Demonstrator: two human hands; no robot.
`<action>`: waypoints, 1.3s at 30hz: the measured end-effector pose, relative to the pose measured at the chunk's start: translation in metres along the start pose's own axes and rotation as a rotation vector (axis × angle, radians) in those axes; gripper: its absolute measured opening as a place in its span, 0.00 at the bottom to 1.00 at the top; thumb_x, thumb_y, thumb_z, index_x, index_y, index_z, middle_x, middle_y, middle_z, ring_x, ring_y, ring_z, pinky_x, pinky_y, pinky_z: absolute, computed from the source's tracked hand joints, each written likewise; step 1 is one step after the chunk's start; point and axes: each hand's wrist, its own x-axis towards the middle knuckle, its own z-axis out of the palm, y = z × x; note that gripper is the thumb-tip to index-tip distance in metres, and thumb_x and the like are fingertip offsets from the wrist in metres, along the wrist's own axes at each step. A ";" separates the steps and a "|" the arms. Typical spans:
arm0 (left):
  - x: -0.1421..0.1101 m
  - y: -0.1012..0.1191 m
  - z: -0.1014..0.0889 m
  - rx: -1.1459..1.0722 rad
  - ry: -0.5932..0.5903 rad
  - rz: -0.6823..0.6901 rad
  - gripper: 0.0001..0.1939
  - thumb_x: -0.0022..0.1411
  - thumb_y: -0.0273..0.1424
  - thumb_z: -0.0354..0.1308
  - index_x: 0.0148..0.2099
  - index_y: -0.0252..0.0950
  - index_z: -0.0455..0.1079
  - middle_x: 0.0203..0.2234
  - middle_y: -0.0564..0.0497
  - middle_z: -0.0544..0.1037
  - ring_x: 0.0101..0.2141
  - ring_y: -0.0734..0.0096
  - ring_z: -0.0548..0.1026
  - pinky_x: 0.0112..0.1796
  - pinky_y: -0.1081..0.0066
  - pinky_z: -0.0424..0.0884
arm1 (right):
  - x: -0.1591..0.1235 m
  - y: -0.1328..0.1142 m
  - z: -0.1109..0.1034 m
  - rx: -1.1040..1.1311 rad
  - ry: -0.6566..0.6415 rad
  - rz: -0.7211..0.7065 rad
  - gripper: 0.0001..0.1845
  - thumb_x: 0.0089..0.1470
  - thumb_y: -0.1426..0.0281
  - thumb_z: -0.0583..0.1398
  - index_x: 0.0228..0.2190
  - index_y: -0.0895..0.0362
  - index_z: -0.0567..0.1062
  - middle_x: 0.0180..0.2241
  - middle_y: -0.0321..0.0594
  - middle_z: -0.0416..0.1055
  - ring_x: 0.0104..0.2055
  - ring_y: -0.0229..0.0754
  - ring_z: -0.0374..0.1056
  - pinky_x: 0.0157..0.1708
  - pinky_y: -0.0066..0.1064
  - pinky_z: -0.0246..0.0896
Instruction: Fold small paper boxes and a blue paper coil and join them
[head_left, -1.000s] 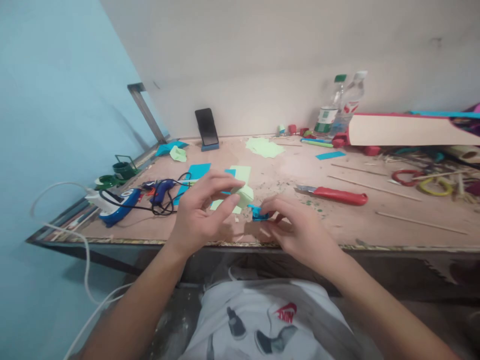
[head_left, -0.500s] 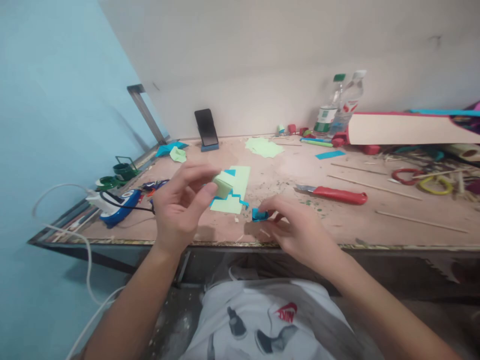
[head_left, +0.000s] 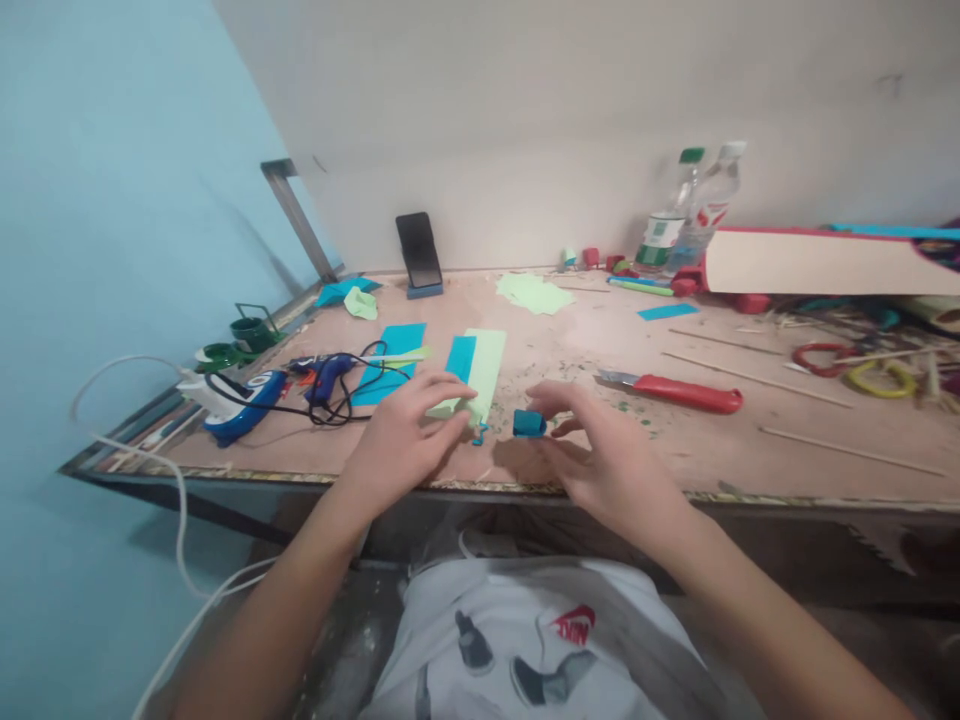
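My left hand [head_left: 412, 430] is low over the table, thumb and fingertips brought together around a folded green paper [head_left: 469, 406], mostly hidden by the fingers. A thin bent blue paper strip [head_left: 481, 433] shows just below those fingertips. To the right, my right hand [head_left: 596, 440] pinches a small folded blue paper box [head_left: 529, 423] between thumb and fingers, just above the tabletop. Behind my left hand lie a flat green paper sheet [head_left: 490, 365] and a blue paper piece [head_left: 461, 358] on top of it.
A red-handled knife [head_left: 686, 393] lies right of my right hand, blade exposed. At left are a blue glue gun [head_left: 328, 378], its black cord and a power strip [head_left: 247, 408]. A phone [head_left: 418, 250] stands behind; thin sticks [head_left: 757, 379], scissors [head_left: 825, 357] and bottles [head_left: 663, 235] are at right.
My left hand first drew left and up with the folded green paper, then came back right and down towards the blue box. My right hand stays nearly in place, the blue box turned slightly.
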 end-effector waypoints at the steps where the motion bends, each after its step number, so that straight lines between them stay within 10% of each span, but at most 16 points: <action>1: -0.001 0.006 -0.001 0.030 0.022 0.058 0.07 0.69 0.29 0.60 0.46 0.38 0.79 0.46 0.43 0.80 0.49 0.58 0.80 0.52 0.58 0.76 | 0.000 0.000 0.000 0.002 -0.001 -0.015 0.26 0.57 0.82 0.57 0.54 0.51 0.69 0.47 0.44 0.79 0.44 0.48 0.79 0.43 0.41 0.76; 7: -0.004 0.032 -0.006 0.230 -0.131 0.387 0.11 0.70 0.28 0.59 0.53 0.38 0.76 0.55 0.37 0.72 0.57 0.49 0.72 0.56 0.49 0.70 | 0.000 -0.001 0.001 0.133 -0.032 -0.016 0.25 0.62 0.79 0.60 0.58 0.50 0.68 0.47 0.42 0.78 0.47 0.44 0.77 0.43 0.36 0.79; 19: 0.002 0.035 0.004 0.351 -0.272 0.388 0.15 0.73 0.37 0.58 0.57 0.37 0.75 0.62 0.32 0.68 0.63 0.40 0.68 0.60 0.41 0.67 | 0.000 -0.002 0.000 0.168 -0.060 -0.045 0.33 0.61 0.82 0.60 0.63 0.47 0.67 0.51 0.42 0.76 0.48 0.44 0.76 0.44 0.35 0.78; 31: -0.005 0.032 0.000 -0.049 0.064 0.248 0.04 0.68 0.25 0.65 0.45 0.37 0.78 0.45 0.45 0.78 0.48 0.63 0.78 0.53 0.63 0.73 | 0.000 0.000 0.003 0.130 -0.049 -0.015 0.27 0.61 0.80 0.60 0.59 0.51 0.72 0.48 0.44 0.78 0.43 0.44 0.78 0.41 0.36 0.78; 39: -0.004 0.008 -0.010 -0.258 0.383 -0.124 0.03 0.62 0.27 0.70 0.35 0.40 0.80 0.32 0.54 0.83 0.37 0.67 0.80 0.43 0.69 0.75 | 0.005 0.005 0.003 0.004 -0.109 0.210 0.24 0.56 0.77 0.63 0.54 0.53 0.78 0.43 0.45 0.83 0.43 0.50 0.80 0.44 0.41 0.74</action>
